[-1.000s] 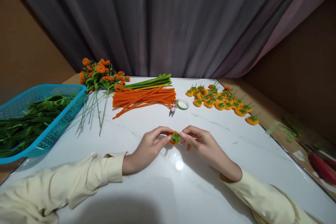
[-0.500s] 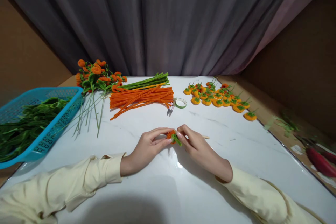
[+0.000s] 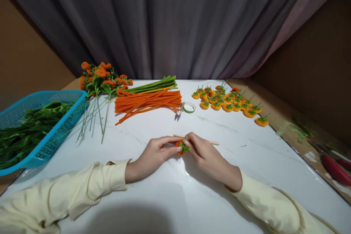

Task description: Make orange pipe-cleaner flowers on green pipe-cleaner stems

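Note:
Between thumb and fingers, my left hand holds a small orange pipe-cleaner flower just above the table. Fuzzy green pieces sit on the flower's upturned side. My right hand is closed in a pinch at those green pieces, against the flower's right side; its fingertips partly cover them. A thin wooden stick lies on the table behind my right hand, its middle hidden by the fingers.
Orange pipe cleaners, green ones, scissors and a tape roll lie ahead. Finished orange flowers and a blue basket of green leaves are left. Yellow-orange flower heads and red-handled pliers are right.
The flower has turned and dropped slightly in my fingers, so its green side shows more. My right hand has shifted a little lower, and more of the wooden stick is visible.

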The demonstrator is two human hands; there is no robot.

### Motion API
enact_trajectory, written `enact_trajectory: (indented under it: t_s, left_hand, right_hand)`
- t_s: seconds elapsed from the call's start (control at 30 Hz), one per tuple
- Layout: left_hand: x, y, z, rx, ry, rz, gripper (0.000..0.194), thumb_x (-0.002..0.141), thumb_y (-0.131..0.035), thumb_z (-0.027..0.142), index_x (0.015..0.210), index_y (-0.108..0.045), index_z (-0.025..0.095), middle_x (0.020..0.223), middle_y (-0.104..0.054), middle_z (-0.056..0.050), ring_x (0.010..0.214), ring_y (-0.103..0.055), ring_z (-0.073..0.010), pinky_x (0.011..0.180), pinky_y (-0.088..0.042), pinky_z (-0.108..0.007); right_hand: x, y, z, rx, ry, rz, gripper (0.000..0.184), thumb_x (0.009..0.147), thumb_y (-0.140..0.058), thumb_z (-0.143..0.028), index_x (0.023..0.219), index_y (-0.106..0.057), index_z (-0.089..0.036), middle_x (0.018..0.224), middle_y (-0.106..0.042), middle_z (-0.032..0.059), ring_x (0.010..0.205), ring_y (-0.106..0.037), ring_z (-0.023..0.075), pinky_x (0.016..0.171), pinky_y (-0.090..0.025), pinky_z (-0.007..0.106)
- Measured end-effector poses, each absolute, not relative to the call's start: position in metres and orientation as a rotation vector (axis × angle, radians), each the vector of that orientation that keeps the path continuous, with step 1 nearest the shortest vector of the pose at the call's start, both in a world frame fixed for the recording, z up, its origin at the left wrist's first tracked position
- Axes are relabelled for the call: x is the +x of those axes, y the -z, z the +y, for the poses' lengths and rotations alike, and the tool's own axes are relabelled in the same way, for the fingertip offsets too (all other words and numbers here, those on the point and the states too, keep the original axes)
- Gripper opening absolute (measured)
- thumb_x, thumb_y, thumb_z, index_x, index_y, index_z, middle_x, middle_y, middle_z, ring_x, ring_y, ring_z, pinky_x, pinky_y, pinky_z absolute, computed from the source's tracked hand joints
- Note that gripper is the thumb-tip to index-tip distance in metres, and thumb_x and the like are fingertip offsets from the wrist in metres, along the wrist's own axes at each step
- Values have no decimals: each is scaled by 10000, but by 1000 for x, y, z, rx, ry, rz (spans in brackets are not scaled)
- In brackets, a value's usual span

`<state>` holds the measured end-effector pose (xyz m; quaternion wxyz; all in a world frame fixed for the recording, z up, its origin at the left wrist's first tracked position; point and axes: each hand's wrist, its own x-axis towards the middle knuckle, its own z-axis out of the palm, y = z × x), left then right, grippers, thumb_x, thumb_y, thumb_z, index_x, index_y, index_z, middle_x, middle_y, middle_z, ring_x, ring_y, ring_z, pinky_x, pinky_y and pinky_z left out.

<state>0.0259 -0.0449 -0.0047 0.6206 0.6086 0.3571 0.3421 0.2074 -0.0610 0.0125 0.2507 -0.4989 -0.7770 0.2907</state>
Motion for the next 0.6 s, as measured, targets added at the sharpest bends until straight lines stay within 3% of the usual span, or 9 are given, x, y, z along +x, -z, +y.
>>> enact_trajectory:
  t_s: [0.13, 0.3, 0.43, 0.6]
  left_hand:
    - [25, 4, -49, 1570, -846, 804, 394, 726, -700, 205, 1115, -639, 185, 1175, -613, -67, 1019, -595, -196, 885, -511, -283]
    - [23, 8, -50, 1599, -816, 922, 357, 761, -662, 240, 1113, -637, 185, 852, -691, -26, 652, -629, -122, 625, -570, -235]
    - [23, 10, -49, 1444, -830, 862, 296, 779, -644, 265, 1059, -645, 170, 909, -686, -40, 726, -651, -135, 686, -582, -258]
    - [22, 5, -48, 1439, -836, 816, 251, 799, -626, 253, 1018, -640, 134, 843, -688, -50, 664, -634, -120, 650, -563, -249]
  right_hand:
    - [207, -14, -61, -1294, -952, -2008, 171, 915, -328, -191, 746, -342, -213, 717, -510, -4, 650, -485, 143, 609, -384, 266]
    - [204, -15, -63, -1279, -949, -1953, 225, 957, -320, -304, 769, -393, -204, 682, -497, -12, 613, -465, 134, 578, -366, 256]
    - [204, -13, -65, -1255, -860, -1991, 215, 959, -317, -276, 770, -390, -206, 664, -492, -13, 593, -459, 133, 558, -354, 251]
    - [203, -6, -66, -1192, -726, -2054, 174, 943, -311, -207, 778, -366, -214, 654, -479, -14, 564, -447, 136, 541, -338, 245]
